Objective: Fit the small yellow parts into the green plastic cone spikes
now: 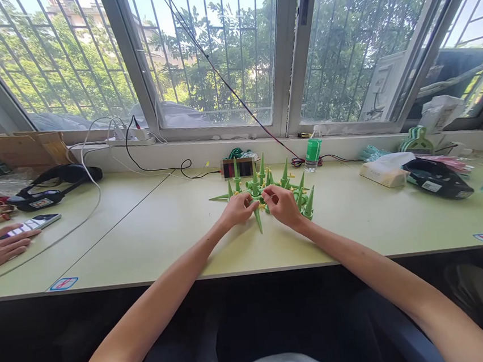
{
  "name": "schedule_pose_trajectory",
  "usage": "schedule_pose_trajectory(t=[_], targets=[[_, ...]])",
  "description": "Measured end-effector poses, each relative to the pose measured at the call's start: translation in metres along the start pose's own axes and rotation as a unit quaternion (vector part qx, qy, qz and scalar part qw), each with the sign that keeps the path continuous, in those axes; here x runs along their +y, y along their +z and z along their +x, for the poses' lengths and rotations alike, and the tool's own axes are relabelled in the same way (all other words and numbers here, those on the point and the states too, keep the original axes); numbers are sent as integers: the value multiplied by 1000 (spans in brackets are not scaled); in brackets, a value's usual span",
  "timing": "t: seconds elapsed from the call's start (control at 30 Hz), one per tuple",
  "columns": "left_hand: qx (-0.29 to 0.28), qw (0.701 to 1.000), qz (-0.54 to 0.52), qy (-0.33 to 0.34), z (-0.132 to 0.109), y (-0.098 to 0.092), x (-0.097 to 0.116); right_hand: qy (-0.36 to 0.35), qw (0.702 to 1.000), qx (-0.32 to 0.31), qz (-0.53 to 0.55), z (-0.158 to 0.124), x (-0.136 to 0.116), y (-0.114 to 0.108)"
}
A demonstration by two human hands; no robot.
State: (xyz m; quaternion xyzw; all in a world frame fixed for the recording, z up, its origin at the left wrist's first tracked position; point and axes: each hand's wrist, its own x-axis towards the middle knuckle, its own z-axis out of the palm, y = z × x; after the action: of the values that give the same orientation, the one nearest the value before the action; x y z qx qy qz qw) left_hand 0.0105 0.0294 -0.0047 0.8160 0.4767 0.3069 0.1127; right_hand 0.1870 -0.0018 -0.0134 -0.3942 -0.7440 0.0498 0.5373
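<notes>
Many green spiked pieces point(284, 172) with small yellow parts stand clustered on the pale table point(136, 236), some upright and some lying down. My left hand point(240, 207) is at the cluster's near left side, its fingers curled in beside a green spike point(258, 222) that points toward me. Close by on the right, my right hand point(281, 203) is closed in a pinch at the middle of the cluster. What either set of fingertips holds is too small and hidden to make out.
Behind the cluster stand a dark box and a green-labelled bottle point(314, 150). A tissue box point(383, 172) and black headgear point(436, 178) lie at right. At left, another person's hand point(0, 245) rests by a phone point(36, 224), near a white cable point(94, 209) and black headgear point(52, 188).
</notes>
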Motion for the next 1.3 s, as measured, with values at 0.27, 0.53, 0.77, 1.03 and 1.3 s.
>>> schedule_pose_trajectory(t=[0.27, 0.53, 0.77, 1.03, 1.3], targets=[[65, 994, -81, 15, 0, -4, 6, -6, 999, 45, 13, 1, -7, -2], [115, 986, -115, 25, 2, -4, 4, 2, 999, 47, 9, 1, -7, -3], [122, 987, -102, 30, 0, -7, 9, 20, 1000, 23, 3, 1, -9, -4], [143, 980, -136, 31, 2, -6, 6, 15, 1000, 0, 18, 1, -5, -3], [101, 965, -241, 6, 4, -3, 5, 7, 1000, -23, 19, 1, 2, 0]])
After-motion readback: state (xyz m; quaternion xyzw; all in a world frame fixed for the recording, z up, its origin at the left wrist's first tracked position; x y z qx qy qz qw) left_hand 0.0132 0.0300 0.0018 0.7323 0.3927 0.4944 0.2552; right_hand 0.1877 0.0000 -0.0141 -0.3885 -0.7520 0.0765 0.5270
